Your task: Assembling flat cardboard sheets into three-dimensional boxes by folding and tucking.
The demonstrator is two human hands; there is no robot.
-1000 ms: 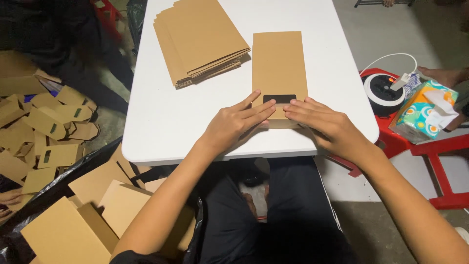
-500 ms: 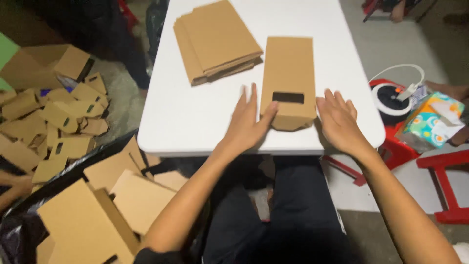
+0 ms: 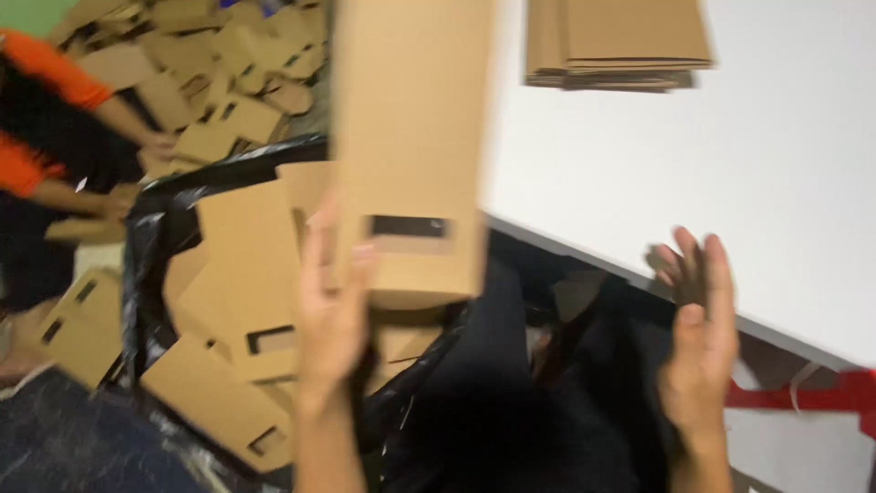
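Observation:
My left hand grips the lower left edge of a flat brown cardboard sleeve with a small rectangular window near its bottom. The sleeve hangs upright in the air, left of the white table, above a black bag full of similar cardboard pieces. My right hand is open, fingers up, just below the table's near edge, holding nothing. A stack of flat cardboard sleeves lies on the table at the top.
Another person in an orange sleeve reaches into a heap of folded cardboard pieces on the floor at upper left. A red stool frame shows under the table at the right.
My left hand has lifted the cardboard sleeve off the table and swung it left over the bag. My right hand let go and dropped below the table's edge. The view turned left.

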